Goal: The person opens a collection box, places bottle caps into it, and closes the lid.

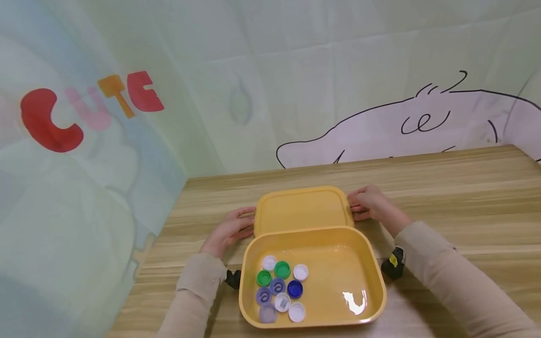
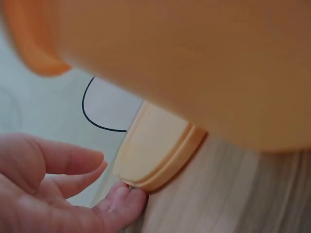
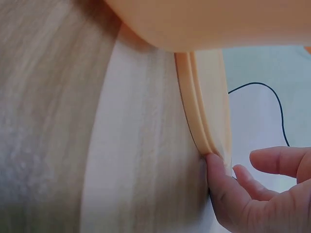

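A yellow lid [image 1: 304, 209] lies on the table behind a yellow tub [image 1: 346, 277] in the head view. My left hand [image 1: 230, 230] is at the lid's left end, its fingers loosely extended and fingertips right at the edge. At the opposite end, the fingertips of my right hand [image 1: 369, 204] meet the lid's rim. Both wrist views show thumbs raised off the lid, and lower fingers against its edge, the left hand [image 2: 63, 194] and right hand [image 3: 262, 194] alike. Several bottle caps, white, green, dark blue [image 1: 295, 289] and pale violet, lie in the tub's left half.
The wood-grain table [image 1: 465, 206] runs back to a printed cloth backdrop [image 1: 274, 84]. Black wrist devices sit close beside the tub, the right one [image 1: 394, 264] at its right wall. In both wrist views the tub's wall covers much of the upper part.
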Motion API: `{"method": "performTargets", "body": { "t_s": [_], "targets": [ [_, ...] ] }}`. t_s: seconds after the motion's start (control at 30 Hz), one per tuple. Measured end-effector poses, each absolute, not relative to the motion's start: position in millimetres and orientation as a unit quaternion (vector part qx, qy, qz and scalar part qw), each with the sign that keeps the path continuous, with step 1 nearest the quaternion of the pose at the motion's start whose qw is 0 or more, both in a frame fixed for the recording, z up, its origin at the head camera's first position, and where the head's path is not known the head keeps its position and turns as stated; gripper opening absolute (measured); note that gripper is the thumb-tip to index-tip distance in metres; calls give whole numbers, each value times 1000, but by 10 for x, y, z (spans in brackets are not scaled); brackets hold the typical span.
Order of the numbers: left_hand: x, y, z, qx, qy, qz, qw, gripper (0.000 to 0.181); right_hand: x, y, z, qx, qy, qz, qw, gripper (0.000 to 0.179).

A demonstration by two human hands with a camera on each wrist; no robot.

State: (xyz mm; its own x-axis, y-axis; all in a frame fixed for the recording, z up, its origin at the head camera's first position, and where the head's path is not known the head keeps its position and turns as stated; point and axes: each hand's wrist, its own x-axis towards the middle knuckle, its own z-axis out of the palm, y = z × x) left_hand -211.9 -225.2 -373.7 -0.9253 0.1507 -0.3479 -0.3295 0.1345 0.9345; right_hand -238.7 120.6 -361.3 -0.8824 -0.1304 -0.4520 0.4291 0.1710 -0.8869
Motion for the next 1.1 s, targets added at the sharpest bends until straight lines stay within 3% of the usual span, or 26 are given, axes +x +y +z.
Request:
{"method": "performTargets", "body": {
  "t_s": [0.47, 0.7, 1.1],
  "targets": [
    [-2159, -2269, -3733, -7, 669, 716, 199, 57, -2411, 1235, -3602, 110, 710, -656, 232, 48],
    [-2136, -2319, -3685, -19, 631, 735, 248, 63, -2417, 1236, -3623, 103, 712, -652, 239, 48],
    [-2119, -2384, -3669, 1, 589, 771, 244, 63, -2430, 1238, -3695, 40, 681, -688, 248, 55]
  ]
}}
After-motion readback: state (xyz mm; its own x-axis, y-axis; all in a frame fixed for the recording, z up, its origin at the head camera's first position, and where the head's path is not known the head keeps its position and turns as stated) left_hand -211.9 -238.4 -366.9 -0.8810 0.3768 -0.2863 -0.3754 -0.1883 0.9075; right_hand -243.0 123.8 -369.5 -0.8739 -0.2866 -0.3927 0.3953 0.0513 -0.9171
